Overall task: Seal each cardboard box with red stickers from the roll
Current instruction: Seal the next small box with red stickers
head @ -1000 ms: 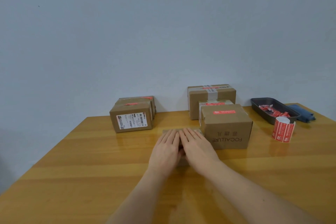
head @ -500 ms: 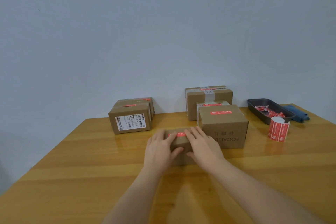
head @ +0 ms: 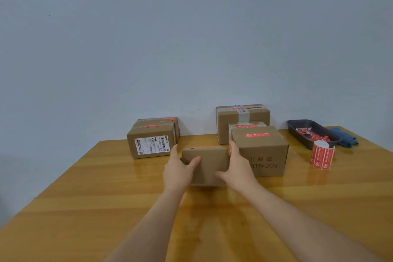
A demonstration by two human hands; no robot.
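- Small plain brown cardboard box [head: 205, 166] at table centre, gripped at both ends — left hand [head: 179, 171] and right hand [head: 238, 168], thumbs on the near face.
- A red sticker strip [head: 204, 147] shows on its top edge, so sealing here looks done.
- All the other boxes seen carry red seals; little seems left.
- Roll of red stickers [head: 321, 155] stands at 3 o'clock, well apart.
- Large brown box printed FOCALLURE [head: 260, 151] sits just beside at 2 o'clock — it crowds the right hand.
- Dark tray [head: 297, 128] of red scraps beyond the roll.
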